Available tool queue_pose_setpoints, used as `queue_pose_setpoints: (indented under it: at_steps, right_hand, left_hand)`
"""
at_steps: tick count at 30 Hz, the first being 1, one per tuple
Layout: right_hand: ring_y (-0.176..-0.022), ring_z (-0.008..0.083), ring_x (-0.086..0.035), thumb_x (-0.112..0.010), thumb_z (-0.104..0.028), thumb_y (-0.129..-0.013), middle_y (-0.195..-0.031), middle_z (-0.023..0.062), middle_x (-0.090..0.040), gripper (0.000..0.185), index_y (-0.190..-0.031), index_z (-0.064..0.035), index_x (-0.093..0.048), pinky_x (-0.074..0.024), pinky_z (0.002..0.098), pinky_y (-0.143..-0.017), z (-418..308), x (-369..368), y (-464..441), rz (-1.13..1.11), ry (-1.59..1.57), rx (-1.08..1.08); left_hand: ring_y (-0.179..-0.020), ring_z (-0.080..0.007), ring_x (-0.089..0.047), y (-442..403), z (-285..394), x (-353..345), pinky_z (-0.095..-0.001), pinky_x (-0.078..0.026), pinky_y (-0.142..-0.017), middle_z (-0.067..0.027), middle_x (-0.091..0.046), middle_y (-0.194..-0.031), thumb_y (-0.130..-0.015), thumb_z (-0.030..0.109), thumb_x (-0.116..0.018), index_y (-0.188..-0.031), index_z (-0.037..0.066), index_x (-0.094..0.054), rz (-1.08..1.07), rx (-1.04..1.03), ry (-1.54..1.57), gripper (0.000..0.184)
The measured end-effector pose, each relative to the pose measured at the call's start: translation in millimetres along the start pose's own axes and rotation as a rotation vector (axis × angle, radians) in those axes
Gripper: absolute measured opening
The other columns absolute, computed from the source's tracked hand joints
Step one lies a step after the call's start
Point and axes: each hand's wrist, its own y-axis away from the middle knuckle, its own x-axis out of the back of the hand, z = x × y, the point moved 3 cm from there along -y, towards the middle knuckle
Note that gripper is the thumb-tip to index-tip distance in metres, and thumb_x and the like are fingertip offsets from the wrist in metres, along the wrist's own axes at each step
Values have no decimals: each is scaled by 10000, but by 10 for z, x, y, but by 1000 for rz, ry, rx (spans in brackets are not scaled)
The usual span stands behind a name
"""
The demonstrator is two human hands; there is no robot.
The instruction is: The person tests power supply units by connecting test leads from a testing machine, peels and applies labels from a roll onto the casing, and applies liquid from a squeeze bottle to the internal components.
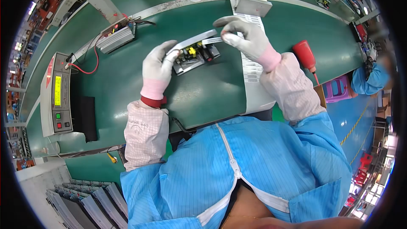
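My left hand [157, 65], in a white glove with a pink cuff, grips the left end of an open-frame power supply [196, 54]. The unit is tilted above the green bench, with its yellow and black components and silver metal frame showing. At its upper right end, my gloved right hand [246, 38] pinches a thin white label [212, 40] between thumb and forefinger. The label's other end lies against the metal frame; whether it sticks there I cannot tell. Beneath the right hand runs a long sheet of printed labels [253, 74].
A test meter [57, 95] with a lit yellow display stands at left. Another metal-cased unit [117, 39] with wires lies behind it. A red bottle [304, 55] lies at right, near a purple stool [337, 89]. Several metal-cased units [91, 205] stand lower left. A co-worker [371, 78] sits far right.
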Motion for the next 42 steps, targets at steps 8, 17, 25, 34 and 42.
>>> queue_pose_setpoints:
  at_steps: [8,17,25,34,42]
  right_hand:
    - [-840,150,-557,-595,-195,-864,-1064,91,-646,199,-888,-2,-637,-438,259,-776,199,-324,-311,-226,2,-175]
    - [-725,131,-543,-601,-207,-855,-923,75,-664,228,-913,9,-649,-441,240,-682,234,-372,-344,-279,26,-246]
    - [-674,127,-532,-611,-182,-837,-799,62,-644,214,-905,16,-659,-439,244,-643,153,-384,-347,-236,106,-228]
    - [-644,150,-536,-629,-168,-813,-770,67,-631,191,-850,17,-658,-442,262,-608,66,-413,-316,-133,325,-176]
    - [-627,188,-550,-650,-182,-797,-771,76,-631,179,-823,-5,-664,-449,285,-600,47,-425,-333,-114,430,-127]
  left_hand:
    - [-751,-178,-615,130,26,-71,-257,-478,-696,-94,-673,-975,-803,130,-680,-1076,14,-652,68,-84,13,298]
    - [-769,-195,-624,122,63,-103,-271,-489,-712,-83,-672,-981,-778,120,-689,-1042,26,-670,126,-203,35,281]
    - [-815,-202,-618,139,101,-111,-295,-479,-754,-46,-659,-1043,-787,143,-667,-1016,89,-690,111,-404,-318,236]
    - [-823,-205,-607,126,114,-124,-306,-464,-773,-27,-653,-1025,-801,159,-645,-993,113,-687,109,-390,-356,201]
    - [-826,-210,-604,118,151,-121,-309,-459,-780,-28,-652,-1010,-800,139,-635,-999,107,-678,82,-348,-365,206]
